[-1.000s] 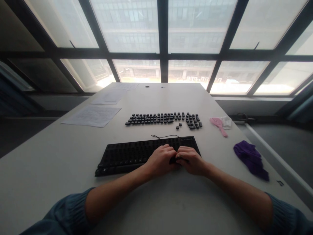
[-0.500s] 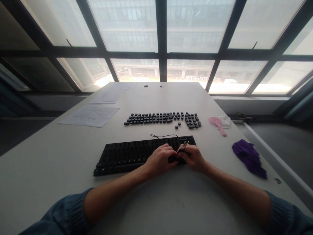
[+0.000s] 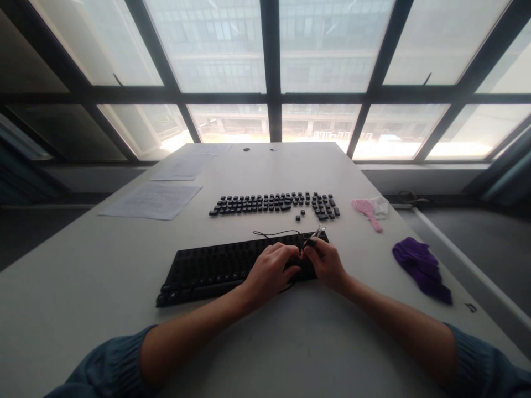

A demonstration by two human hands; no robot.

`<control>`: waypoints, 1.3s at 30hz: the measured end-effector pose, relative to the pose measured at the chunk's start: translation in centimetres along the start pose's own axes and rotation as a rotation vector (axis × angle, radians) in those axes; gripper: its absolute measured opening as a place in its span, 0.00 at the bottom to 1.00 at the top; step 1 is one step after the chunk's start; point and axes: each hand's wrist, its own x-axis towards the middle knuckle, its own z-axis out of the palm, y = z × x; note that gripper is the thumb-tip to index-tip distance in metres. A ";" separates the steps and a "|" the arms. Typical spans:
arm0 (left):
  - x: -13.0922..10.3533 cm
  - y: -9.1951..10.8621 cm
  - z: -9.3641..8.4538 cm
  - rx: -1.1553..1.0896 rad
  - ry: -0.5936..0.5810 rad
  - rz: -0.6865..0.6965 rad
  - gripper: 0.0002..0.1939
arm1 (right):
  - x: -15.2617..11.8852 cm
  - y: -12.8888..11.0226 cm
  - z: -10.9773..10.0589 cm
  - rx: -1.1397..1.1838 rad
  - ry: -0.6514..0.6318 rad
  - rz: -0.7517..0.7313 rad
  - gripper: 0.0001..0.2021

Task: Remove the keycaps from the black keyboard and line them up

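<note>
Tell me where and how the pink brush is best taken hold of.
Probably pinched across its slim handle, coming from the person's side and above: the pink brush lies on the table with that narrow end toward the person, its wide head farther off.

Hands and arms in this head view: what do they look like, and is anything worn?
The left hand and right hand are human and ungloved. The left sleeve and right sleeve are dusky blue, with gathered, wrinkled cuffs that leave the forearms bare.
</note>
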 end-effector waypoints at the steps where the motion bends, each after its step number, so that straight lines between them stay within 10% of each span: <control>1: 0.0 0.1 0.0 0.035 -0.022 0.043 0.10 | 0.0 0.0 0.0 0.012 0.007 0.014 0.12; 8: 0.8 1.1 -1.9 -0.014 0.042 0.038 0.06 | 0.2 0.2 0.3 0.053 0.062 0.055 0.15; 13: 6.0 -0.5 -3.3 -0.002 0.146 -0.104 0.06 | 0.3 0.5 0.3 0.090 0.058 0.057 0.15; 21: 14.4 -3.9 1.8 0.224 0.050 -0.220 0.08 | 0.3 0.8 0.2 0.087 0.043 0.044 0.14; 39: 14.3 -5.6 4.4 0.297 0.024 -0.315 0.10 | 0.3 0.7 0.1 0.122 -0.002 0.037 0.13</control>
